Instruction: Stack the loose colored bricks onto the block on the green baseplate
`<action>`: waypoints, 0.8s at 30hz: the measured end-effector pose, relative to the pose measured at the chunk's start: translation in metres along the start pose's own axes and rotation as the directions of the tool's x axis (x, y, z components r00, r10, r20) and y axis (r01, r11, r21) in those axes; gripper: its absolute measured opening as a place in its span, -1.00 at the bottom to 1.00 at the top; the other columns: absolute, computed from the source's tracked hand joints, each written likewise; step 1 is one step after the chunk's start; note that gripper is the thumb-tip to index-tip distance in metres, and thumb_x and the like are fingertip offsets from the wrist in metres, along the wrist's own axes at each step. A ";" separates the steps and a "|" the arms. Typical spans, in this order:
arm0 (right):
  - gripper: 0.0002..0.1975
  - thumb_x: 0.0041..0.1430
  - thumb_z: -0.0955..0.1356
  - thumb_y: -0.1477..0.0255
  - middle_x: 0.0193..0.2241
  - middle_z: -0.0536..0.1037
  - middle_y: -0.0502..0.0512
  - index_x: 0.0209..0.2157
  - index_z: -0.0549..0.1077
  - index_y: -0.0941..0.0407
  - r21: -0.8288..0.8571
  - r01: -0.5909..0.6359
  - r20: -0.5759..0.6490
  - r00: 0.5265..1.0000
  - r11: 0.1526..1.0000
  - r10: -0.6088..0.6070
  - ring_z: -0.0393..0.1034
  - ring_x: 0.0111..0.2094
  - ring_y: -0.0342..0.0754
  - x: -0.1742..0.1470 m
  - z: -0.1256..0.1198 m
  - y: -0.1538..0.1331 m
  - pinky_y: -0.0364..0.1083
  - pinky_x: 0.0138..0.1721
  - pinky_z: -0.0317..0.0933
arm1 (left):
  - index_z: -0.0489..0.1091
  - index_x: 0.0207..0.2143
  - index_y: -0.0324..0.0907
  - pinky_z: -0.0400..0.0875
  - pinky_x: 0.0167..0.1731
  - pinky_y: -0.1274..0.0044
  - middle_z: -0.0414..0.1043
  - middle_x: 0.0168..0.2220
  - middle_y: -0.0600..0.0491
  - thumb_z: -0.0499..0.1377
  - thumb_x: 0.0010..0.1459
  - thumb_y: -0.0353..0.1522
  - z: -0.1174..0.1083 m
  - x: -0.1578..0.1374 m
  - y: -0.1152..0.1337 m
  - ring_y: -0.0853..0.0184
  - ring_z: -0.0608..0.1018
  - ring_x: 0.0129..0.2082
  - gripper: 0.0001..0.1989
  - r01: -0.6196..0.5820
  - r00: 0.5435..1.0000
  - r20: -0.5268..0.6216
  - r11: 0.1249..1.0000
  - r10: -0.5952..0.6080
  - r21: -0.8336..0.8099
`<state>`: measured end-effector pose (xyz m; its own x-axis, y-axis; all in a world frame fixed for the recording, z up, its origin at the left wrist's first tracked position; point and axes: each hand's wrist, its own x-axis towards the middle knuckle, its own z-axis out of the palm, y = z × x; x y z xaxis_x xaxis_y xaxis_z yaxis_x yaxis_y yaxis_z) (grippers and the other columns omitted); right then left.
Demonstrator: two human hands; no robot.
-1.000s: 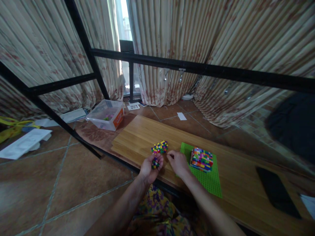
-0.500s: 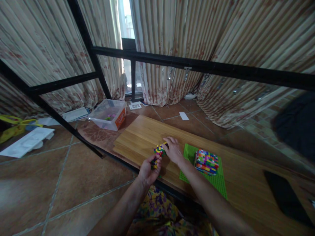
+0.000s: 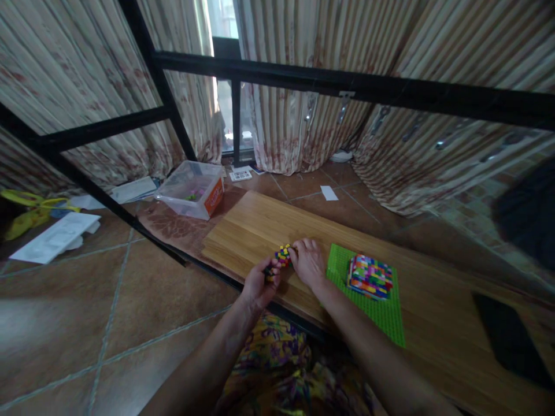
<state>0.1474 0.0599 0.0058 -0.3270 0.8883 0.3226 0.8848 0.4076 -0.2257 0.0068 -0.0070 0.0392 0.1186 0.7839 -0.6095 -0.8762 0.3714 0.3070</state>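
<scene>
the plate (image 3: 340, 260), green and studded, lies flat on the wooden surface (image 3: 255, 216), and a block (image 3: 370, 277) of many-coloured bricks sits on its far half. left of the plate is a small pile (image 3: 283, 255) of loose bricks, yellow, red, green and dark ones among them.

the left hand (image 3: 261, 283) is left of the plate, at the near side of the pile. its fingers are curled in around a handful (image 3: 269, 273) of bricks, the thumb and fingertips close to the pile's edge; how many bricks it has hold of cannot be told. the right hand (image 3: 307, 263) is between the pile and the plate, palm down, its fingers bent and its fingertips at the pile's right edge. whether they grip a brick cannot be told, nor how far apart they are.

right of the plate, a black slab (image 3: 511, 335) lies on the surface. far to the left of the plate and beyond it is a clear box (image 3: 176, 199) with an orange label and a few pieces inside. beyond the plate, a white card (image 3: 328, 193) lies on the tiled floor (image 3: 151, 312).
</scene>
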 end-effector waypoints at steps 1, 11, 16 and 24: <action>-0.73 0.28 0.21 0.26 -0.31 0.43 0.13 -0.31 0.42 0.12 -0.022 -0.021 -0.003 1.000 1.000 0.021 0.22 -0.20 0.02 -0.003 -0.002 -0.001 -0.06 -0.14 0.06 | 0.33 -0.49 -0.33 0.23 -0.72 0.78 0.31 -0.52 0.04 0.01 0.22 -0.45 -0.001 -0.001 -0.001 0.60 0.30 -0.65 -0.76 0.006 1.000 0.003 1.000 -0.006 0.007; -0.63 0.31 0.13 0.25 -0.31 0.47 0.15 -0.37 0.44 0.12 -0.195 -0.151 0.054 0.985 0.969 0.164 0.32 -0.23 -0.02 -0.018 -0.009 -0.011 -0.11 -0.26 0.10 | 0.34 -0.47 -0.33 0.22 -0.72 0.77 0.32 -0.53 0.04 0.03 0.20 -0.46 0.001 -0.005 -0.005 0.59 0.31 -0.65 -0.80 0.009 1.000 0.008 0.998 -0.009 0.067; -0.61 0.31 0.13 0.27 -0.32 0.49 0.16 -0.39 0.47 0.13 -0.190 -0.167 0.054 0.982 0.968 0.180 0.33 -0.21 -0.02 -0.017 -0.011 -0.012 -0.10 -0.23 0.11 | 0.33 -0.49 -0.33 0.19 -0.74 0.77 0.32 -0.53 0.04 0.02 0.19 -0.47 -0.002 -0.003 -0.007 0.58 0.31 -0.66 -0.80 -0.010 1.000 -0.014 0.997 0.011 0.075; -0.61 0.34 0.08 0.27 -0.34 0.50 0.11 -0.35 0.43 0.12 -0.180 -0.189 0.073 0.976 0.965 0.204 0.40 -0.35 -0.10 -0.020 -0.011 -0.014 -0.15 -0.39 0.09 | 0.33 -0.47 -0.32 0.16 -0.74 0.77 0.31 -0.55 0.06 0.04 0.18 -0.47 0.003 -0.003 -0.009 0.60 0.29 -0.68 -0.82 -0.016 0.999 -0.037 0.994 0.020 0.104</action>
<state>0.1452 0.0337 0.0125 -0.1628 0.9659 0.2014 0.9756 0.1880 -0.1133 0.0162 -0.0115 0.0406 0.0831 0.7721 -0.6301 -0.8250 0.4080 0.3911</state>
